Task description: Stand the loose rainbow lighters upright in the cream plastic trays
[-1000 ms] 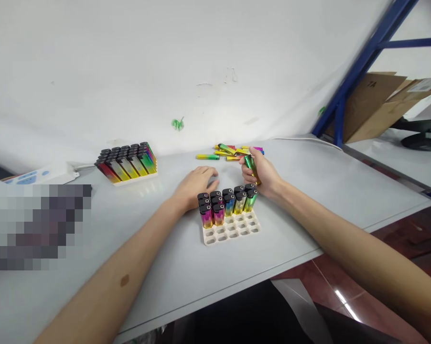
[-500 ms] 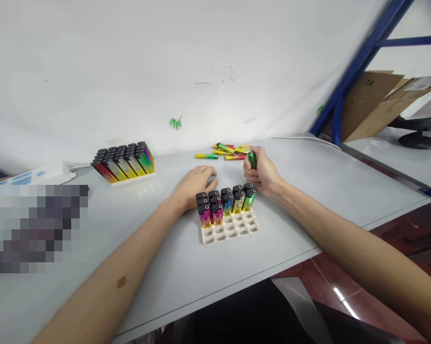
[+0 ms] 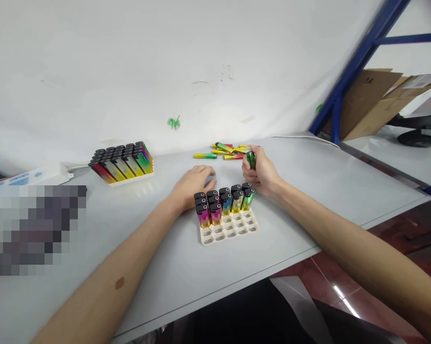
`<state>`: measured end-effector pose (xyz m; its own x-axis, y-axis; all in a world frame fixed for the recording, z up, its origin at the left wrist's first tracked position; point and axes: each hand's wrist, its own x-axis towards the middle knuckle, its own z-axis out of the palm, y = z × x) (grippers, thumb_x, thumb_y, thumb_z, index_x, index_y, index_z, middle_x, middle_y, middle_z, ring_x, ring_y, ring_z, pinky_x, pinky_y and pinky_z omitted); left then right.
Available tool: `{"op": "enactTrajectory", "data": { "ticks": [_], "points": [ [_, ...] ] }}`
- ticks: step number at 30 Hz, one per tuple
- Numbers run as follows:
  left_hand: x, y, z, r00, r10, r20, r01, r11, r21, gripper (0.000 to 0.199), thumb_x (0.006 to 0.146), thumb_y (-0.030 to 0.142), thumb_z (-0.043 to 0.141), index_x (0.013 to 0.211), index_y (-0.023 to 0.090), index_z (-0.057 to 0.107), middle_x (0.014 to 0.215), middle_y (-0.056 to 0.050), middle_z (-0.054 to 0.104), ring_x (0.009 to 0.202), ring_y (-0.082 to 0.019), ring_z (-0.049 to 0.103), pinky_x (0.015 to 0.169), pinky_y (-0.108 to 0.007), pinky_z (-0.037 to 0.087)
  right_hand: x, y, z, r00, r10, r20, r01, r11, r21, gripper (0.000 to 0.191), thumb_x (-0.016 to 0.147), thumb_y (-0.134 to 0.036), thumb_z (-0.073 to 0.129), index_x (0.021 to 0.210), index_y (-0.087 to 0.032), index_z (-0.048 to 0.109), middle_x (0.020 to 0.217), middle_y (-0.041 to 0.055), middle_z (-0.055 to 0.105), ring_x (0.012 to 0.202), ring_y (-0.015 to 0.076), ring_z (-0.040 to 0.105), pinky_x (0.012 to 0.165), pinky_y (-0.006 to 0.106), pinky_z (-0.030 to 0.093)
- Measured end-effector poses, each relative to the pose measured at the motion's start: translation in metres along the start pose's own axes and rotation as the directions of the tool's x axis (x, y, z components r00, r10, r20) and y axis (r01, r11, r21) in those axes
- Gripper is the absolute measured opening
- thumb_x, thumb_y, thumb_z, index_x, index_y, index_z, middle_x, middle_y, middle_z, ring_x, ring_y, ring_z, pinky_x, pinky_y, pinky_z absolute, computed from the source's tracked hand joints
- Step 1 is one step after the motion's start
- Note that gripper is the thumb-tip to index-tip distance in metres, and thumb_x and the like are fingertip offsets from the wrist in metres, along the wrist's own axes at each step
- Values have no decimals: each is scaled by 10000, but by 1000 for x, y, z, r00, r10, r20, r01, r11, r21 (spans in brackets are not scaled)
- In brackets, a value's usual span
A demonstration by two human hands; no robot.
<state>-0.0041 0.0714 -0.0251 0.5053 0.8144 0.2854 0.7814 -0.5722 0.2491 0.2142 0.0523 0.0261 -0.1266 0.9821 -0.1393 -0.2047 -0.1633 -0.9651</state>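
Observation:
My right hand (image 3: 263,172) is wrapped around a shiny green lighter (image 3: 251,160), held above the table with most of its body hidden by the fingers. My left hand (image 3: 196,184) rests on the tabletop with fingers stretched out, just behind the white tray, holding nothing. In that slotted tray (image 3: 230,234), several metallic lighters with black tops stand upright in the back rows, among them a purple lighter (image 3: 203,217), a blue lighter (image 3: 226,205) and a green lighter (image 3: 248,200). The front slots hold nothing. Beyond my hands lies a loose pile of colourful metallic pieces (image 3: 224,150).
A second tray, full of lighters (image 3: 124,162), stands at the back left near the wall. A white box (image 3: 36,177) and a pixelated area lie farther left. Blue shelving (image 3: 344,86) with cardboard boxes (image 3: 373,102) is on the right. The grey table's front edge runs below the tray.
The view has shifted very slightly. Both hands, the lighter and the tray stay in the same arrangement.

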Motion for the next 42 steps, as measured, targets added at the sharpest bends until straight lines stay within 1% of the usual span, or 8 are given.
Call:
{"op": "enactTrajectory", "data": {
  "ticks": [11,16,20,25,28,32,35,42],
  "points": [
    [0,1,0,1000,1,-2,-1,1000,1,271,955,337,459,1155,205,588,1258,-95,652,1209,-264,579,1040,-432,466,-1,1,0,1000,-19,7,20,1000,-19,453,971,-457,346,583,-224,371,433,-74,222,361,71,119,353,221,83],
    [0,2,-2,1000,1,-1,-1,1000,-5,271,959,346,453,1145,204,589,1253,-97,654,1205,-270,575,1041,-441,465,-4,-15,-7,984,-67,163,64,998,29,421,1002,-431,332,770,-188,587,563,-29,425,430,95,375,419,229,365],
    [-1,7,-5,1000,-15,10,15,1000,3,280,961,344,446,1156,206,593,1258,-99,652,1205,-273,572,1035,-445,467,-13,-35,-20,944,-177,279,184,983,-2,230,930,-401,611,832,-196,643,738,15,594,681,145,595,669,297,543],
    [2,14,-11,991,-94,-99,109,981,163,296,958,305,438,1177,199,607,1254,-117,651,1212,-316,543,1012,-490,461,-27,-47,-32,885,-288,366,346,932,-103,191,761,-331,821,792,-223,667,710,-31,587,618,99,529,537,224,426],
    [12,9,-12,972,-148,-183,186,959,215,408,954,274,422,1320,145,548,1428,-166,544,1336,-344,461,1096,-518,397,-36,-48,-31,843,-266,467,357,926,-118,291,665,-342,881,842,-229,680,718,-24,618,598,119,548,531,257,438],
    [27,-4,-7,975,-188,-119,209,957,201,536,941,256,420,1456,105,438,1591,-166,375,1468,-350,330,1202,-514,282,-49,-47,-23,782,-224,581,365,921,-137,281,797,-455,782,919,-226,674,669,-22,589,553,121,527,539,278,430],
    [30,-8,-4,983,-167,-82,181,962,206,476,955,252,392,1408,151,494,1512,-142,490,1405,-322,421,1168,-504,328,-52,-44,-17,814,-209,541,336,930,-146,264,922,-486,638,953,-226,661,631,-34,515,527,103,441,507,255,368],
    [9,9,-8,972,-175,-159,219,920,325,267,967,270,415,1137,226,615,1130,-122,662,1116,-328,547,914,-485,465,-42,-39,-18,825,-219,522,353,919,-173,229,896,-448,679,941,-229,628,875,33,713,739,150,598,621,264,457]
  ]
}}
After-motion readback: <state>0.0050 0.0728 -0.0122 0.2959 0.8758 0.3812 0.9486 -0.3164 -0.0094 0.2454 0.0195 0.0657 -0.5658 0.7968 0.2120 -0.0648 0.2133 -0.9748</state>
